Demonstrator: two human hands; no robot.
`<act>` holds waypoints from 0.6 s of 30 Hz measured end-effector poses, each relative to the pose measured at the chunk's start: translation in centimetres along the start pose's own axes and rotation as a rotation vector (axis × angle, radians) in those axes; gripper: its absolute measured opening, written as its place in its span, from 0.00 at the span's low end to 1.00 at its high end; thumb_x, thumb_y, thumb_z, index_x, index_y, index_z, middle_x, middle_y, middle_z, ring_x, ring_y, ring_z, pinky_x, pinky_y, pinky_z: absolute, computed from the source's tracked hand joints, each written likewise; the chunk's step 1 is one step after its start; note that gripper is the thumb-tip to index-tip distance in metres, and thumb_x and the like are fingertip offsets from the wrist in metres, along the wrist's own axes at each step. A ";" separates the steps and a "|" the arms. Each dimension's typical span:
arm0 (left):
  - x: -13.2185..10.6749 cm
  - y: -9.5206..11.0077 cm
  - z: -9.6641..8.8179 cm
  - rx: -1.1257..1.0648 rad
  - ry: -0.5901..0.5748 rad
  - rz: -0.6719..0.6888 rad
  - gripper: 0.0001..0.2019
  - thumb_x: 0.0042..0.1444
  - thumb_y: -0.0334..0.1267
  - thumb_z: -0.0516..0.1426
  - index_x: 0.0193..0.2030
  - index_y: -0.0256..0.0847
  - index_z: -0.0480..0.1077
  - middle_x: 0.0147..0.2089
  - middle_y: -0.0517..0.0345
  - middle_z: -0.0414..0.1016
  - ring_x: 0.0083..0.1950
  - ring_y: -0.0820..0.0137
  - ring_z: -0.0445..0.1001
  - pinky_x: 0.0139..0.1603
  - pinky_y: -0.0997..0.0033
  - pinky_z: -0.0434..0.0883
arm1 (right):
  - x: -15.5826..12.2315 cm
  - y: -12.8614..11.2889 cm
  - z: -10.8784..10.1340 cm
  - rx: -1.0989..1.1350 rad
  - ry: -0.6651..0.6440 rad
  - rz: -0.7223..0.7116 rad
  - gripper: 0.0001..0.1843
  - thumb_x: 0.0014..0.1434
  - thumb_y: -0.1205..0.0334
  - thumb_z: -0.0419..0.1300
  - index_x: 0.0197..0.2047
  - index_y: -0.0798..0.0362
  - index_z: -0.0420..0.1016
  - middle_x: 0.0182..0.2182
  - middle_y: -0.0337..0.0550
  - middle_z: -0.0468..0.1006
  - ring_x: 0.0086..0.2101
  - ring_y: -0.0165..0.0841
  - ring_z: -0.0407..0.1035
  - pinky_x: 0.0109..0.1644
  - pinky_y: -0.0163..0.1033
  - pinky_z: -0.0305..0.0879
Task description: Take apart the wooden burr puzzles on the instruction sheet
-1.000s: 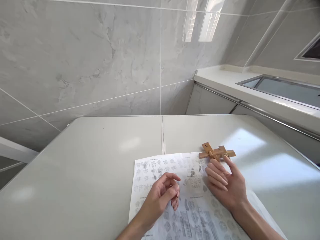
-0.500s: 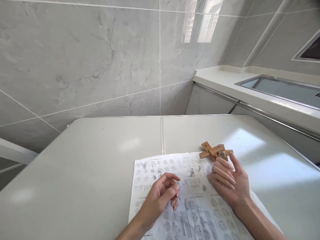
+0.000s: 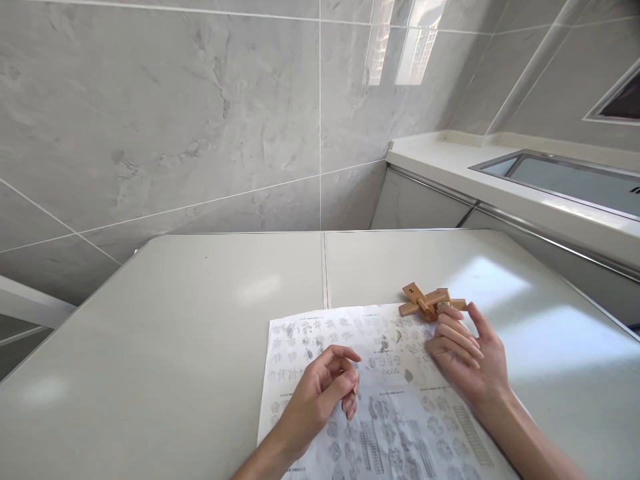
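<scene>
Right hand point(image 3: 475, 363): lies a little farther right than half a second ago; its curled fingers now mostly hide the small block's dark-marked face.
Right grip: thumb raised well apart from the fingers, leaving a wide gap; nothing is clearly pinched. The fingertips point(image 3: 454, 312) meet the block in view, but I cannot tell whether they press on it.
Left hand point(image 3: 320, 393): in the same place, loosely curled over the sheet, holding nothing visible.
Wooden pieces point(image 3: 425, 301): crossed in a low cluster at the sheet's far right edge, the piece marked 2 point(image 3: 412, 291) tilted on the left.
Printed sheet point(image 3: 375, 390): on the white table point(image 3: 200, 333), under both hands.
Good handling: light, slow fingertip contact seems best, since a shove could spread the loose-looking cluster; the idle left hand could steady its other side, and a lower right wrist would keep markings readable.
</scene>
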State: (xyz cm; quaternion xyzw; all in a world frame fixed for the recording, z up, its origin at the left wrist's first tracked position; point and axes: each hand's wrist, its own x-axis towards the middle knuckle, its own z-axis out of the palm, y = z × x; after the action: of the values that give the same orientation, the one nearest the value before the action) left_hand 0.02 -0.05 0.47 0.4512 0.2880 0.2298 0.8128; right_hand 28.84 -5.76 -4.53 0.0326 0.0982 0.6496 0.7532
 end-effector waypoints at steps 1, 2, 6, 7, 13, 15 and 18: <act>0.0 0.0 0.0 0.000 0.000 0.001 0.16 0.65 0.48 0.66 0.51 0.40 0.72 0.34 0.63 0.63 0.28 0.77 0.62 0.34 0.70 0.69 | 0.0 -0.1 0.0 0.005 0.009 -0.003 0.13 0.78 0.55 0.50 0.37 0.46 0.59 0.18 0.22 0.49 0.13 0.26 0.52 0.14 0.30 0.51; 0.0 0.0 0.0 -0.001 0.000 0.001 0.16 0.65 0.48 0.66 0.51 0.40 0.72 0.34 0.63 0.63 0.28 0.77 0.62 0.34 0.70 0.69 | 0.0 -0.2 0.0 0.011 0.018 -0.004 0.12 0.78 0.57 0.50 0.38 0.46 0.60 0.18 0.22 0.49 0.13 0.26 0.52 0.14 0.30 0.51; 0.0 -0.1 -0.1 0.005 -0.004 0.002 0.17 0.64 0.48 0.67 0.50 0.40 0.72 0.35 0.63 0.64 0.28 0.77 0.61 0.34 0.70 0.69 | 0.1 -0.9 -0.2 0.034 0.010 0.024 0.10 0.76 0.64 0.51 0.39 0.46 0.62 0.18 0.22 0.52 0.13 0.25 0.54 0.14 0.29 0.49; 0.0 -0.1 -0.1 0.008 -0.006 0.002 0.17 0.64 0.48 0.67 0.51 0.39 0.72 0.35 0.63 0.64 0.29 0.77 0.62 0.34 0.70 0.69 | 0.2 -1.1 -0.3 0.033 0.002 0.039 0.10 0.76 0.66 0.51 0.39 0.47 0.63 0.18 0.22 0.53 0.13 0.25 0.56 0.14 0.28 0.49; -0.1 -0.1 -0.2 0.017 -0.013 0.002 0.17 0.64 0.48 0.67 0.51 0.39 0.72 0.35 0.62 0.65 0.29 0.77 0.62 0.34 0.70 0.70 | 0.4 -1.5 -0.5 -0.035 -0.022 0.127 0.10 0.75 0.70 0.51 0.40 0.47 0.65 0.17 0.22 0.54 0.14 0.24 0.59 0.15 0.25 0.51; -0.1 -0.2 -0.3 0.024 -0.018 -0.002 0.16 0.65 0.47 0.66 0.52 0.40 0.72 0.36 0.62 0.65 0.30 0.76 0.63 0.35 0.70 0.70 | 0.5 -1.5 -0.3 -0.039 -0.008 0.129 0.10 0.76 0.69 0.50 0.41 0.47 0.65 0.17 0.22 0.53 0.14 0.24 0.58 0.15 0.26 0.52; -0.1 -0.2 -0.3 0.025 -0.015 -0.002 0.16 0.65 0.47 0.66 0.52 0.40 0.72 0.36 0.62 0.64 0.30 0.76 0.62 0.35 0.69 0.70 | 0.5 -1.6 -0.1 -0.007 0.027 0.105 0.10 0.77 0.67 0.48 0.42 0.47 0.64 0.17 0.21 0.50 0.13 0.25 0.54 0.14 0.27 0.50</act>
State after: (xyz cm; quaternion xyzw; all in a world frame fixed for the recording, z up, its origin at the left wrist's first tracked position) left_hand -0.22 -0.03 0.23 0.4628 0.2851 0.2218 0.8095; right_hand 30.40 -5.53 -4.98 0.0265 0.1041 0.6889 0.7168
